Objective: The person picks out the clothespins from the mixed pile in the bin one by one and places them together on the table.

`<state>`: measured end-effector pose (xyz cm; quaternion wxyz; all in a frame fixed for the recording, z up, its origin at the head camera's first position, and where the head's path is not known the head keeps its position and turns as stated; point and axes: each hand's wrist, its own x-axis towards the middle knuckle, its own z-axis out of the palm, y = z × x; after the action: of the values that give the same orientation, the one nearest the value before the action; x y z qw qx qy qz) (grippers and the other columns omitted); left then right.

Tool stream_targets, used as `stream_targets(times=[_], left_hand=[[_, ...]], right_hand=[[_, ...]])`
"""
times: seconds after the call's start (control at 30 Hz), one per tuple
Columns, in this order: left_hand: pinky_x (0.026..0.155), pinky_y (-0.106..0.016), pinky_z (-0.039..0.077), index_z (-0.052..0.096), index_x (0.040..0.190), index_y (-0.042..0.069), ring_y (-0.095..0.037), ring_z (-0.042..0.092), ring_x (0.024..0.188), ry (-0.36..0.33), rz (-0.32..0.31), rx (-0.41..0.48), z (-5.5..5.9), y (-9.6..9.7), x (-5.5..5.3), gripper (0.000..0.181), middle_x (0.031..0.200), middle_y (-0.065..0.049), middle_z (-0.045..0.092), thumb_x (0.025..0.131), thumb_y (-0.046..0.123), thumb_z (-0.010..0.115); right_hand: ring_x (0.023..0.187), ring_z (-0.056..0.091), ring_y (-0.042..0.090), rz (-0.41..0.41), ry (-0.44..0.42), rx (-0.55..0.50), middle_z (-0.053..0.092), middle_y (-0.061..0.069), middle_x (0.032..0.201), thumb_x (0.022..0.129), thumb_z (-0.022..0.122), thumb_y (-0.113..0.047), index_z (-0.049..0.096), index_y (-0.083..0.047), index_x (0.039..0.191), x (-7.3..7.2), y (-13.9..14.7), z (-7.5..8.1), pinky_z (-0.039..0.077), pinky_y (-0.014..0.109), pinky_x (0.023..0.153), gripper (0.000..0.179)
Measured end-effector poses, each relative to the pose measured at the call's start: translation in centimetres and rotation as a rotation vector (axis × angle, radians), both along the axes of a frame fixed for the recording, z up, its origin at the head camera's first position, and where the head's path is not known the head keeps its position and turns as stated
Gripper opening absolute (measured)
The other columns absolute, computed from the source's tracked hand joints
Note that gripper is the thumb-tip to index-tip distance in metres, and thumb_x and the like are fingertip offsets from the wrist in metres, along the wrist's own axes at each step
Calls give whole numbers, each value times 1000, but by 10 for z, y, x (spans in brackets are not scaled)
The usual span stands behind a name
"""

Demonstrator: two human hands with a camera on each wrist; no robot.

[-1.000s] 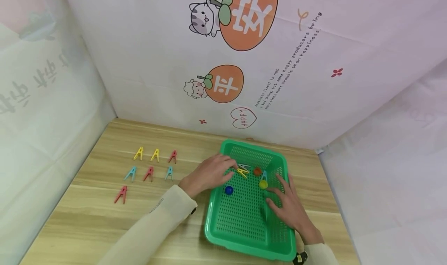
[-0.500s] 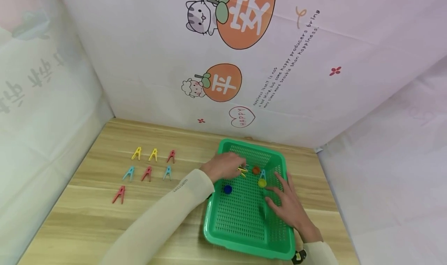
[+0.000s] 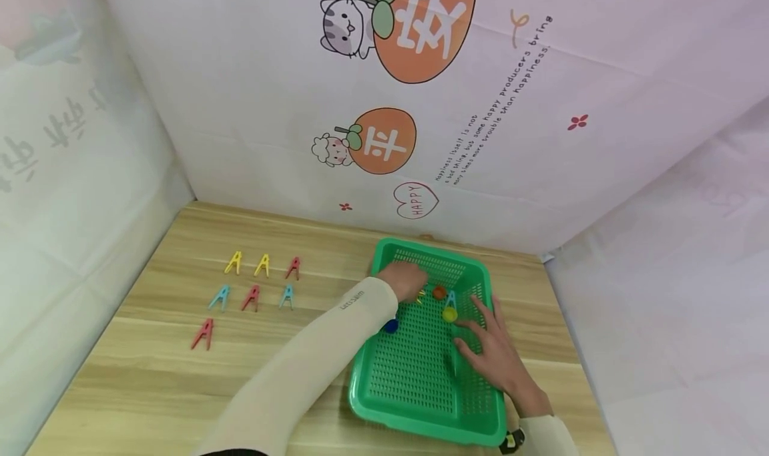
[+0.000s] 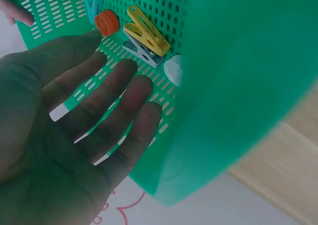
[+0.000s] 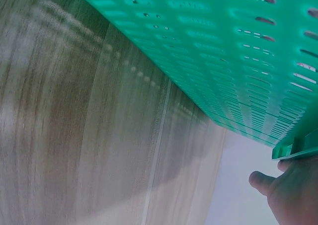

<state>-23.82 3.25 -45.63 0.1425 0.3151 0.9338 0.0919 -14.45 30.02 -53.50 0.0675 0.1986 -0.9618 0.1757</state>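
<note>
My left hand (image 3: pixel 405 280) reaches into the green basket (image 3: pixel 351 392) near its far left corner. In the left wrist view its fingers (image 4: pixel 141 93) are extended with nothing between them. Just beyond the fingertips lie a yellow clothespin (image 4: pixel 143 35), a grey clothespin (image 4: pixel 141 51), a white cap (image 4: pixel 174 70) and an orange cap (image 4: pixel 107 23). My right hand (image 3: pixel 494 352) rests over the basket's right rim, its spread fingers on both sides of the wall. Close to those fingers are a yellow-green cap (image 3: pixel 449 314) and a blue clothespin (image 3: pixel 451 299). A dark blue cap (image 3: pixel 391 326) is partly hidden by my left sleeve.
Left of the basket, several clothespins stand spread in rows on the wooden table (image 3: pixel 264 356), among them a yellow clothespin (image 3: pixel 234 262), a light blue clothespin (image 3: pixel 219 298) and a red clothespin (image 3: pixel 203 334). A printed white curtain (image 3: pixel 270 129) rises behind the table.
My left hand has moved right and farther down into the basket, now covering most of the yellow clothespin in the head view. My right hand has stayed at the right rim.
</note>
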Motion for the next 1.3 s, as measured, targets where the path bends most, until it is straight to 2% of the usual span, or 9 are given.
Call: stream_targets(times=[0.3, 0.43, 0.57, 0.67, 0.77, 0.87, 0.97, 1.1, 1.3], left_hand=[[76, -26, 63, 81, 108, 12, -12, 71, 87, 71, 32, -177, 9, 15, 5, 21, 105, -4, 80, 111, 11, 60], [81, -26, 61, 81, 109, 13, -11, 70, 89, 54, 43, -206, 7, 22, 8, 23, 106, -3, 80, 112, 14, 58], [80, -26, 61, 81, 110, 14, -10, 66, 84, 8, 73, -232, -9, 31, -1, 23, 107, -2, 79, 112, 19, 59], [78, -29, 62, 81, 109, 16, -11, 66, 81, -8, 88, -278, -26, 39, -10, 23, 106, -2, 79, 113, 23, 59], [82, -32, 63, 80, 116, 17, -13, 72, 89, -8, 92, -311, -33, 41, -8, 22, 111, -2, 80, 113, 24, 59], [88, -33, 63, 78, 127, 19, -13, 74, 98, 13, 69, -329, -31, 39, -1, 23, 117, -1, 80, 113, 24, 60], [90, -31, 62, 76, 130, 21, -12, 74, 100, 39, 48, -329, -23, 33, 7, 23, 118, 0, 79, 112, 23, 62], [89, -31, 63, 77, 128, 19, -13, 74, 100, 52, 33, -301, -14, 26, 15, 23, 117, -2, 80, 113, 23, 60], [89, -35, 64, 79, 115, 14, -16, 75, 98, 26, 23, -295, -18, 28, 12, 24, 112, -5, 81, 114, 20, 56]], right_hand=[[162, 8, 64, 4, -10, -12, 36, 24, 173, 100, 77, -26, 80, -9, 124, 0, -3, 0, 27, 85, 119, 30], [163, 7, 62, -11, -11, -11, 36, 24, 173, 100, 78, -27, 80, -11, 124, 0, -3, 1, 27, 85, 119, 29], [163, 7, 62, -10, -7, -16, 36, 24, 172, 99, 78, -27, 80, -10, 124, 0, -4, 0, 28, 85, 119, 30], [163, 8, 63, -2, 6, -22, 38, 25, 172, 99, 78, -26, 80, -9, 123, 0, -5, -1, 28, 85, 118, 29], [163, 8, 62, -4, 4, -24, 37, 25, 172, 99, 77, -26, 80, -9, 123, 0, -6, -2, 28, 85, 119, 29], [164, 7, 61, -10, -8, -25, 36, 24, 172, 100, 77, -27, 80, -9, 124, 1, -6, -2, 28, 85, 119, 30], [164, 6, 61, -14, -16, -24, 36, 24, 173, 100, 77, -27, 79, -9, 125, 1, -7, -1, 28, 85, 119, 31], [163, 7, 61, -13, -15, -20, 36, 24, 172, 100, 77, -27, 79, -9, 124, 1, -6, -2, 28, 85, 119, 31], [164, 7, 60, -15, -14, -20, 36, 24, 172, 100, 78, -27, 79, -9, 124, 1, -6, -2, 29, 85, 118, 31]])
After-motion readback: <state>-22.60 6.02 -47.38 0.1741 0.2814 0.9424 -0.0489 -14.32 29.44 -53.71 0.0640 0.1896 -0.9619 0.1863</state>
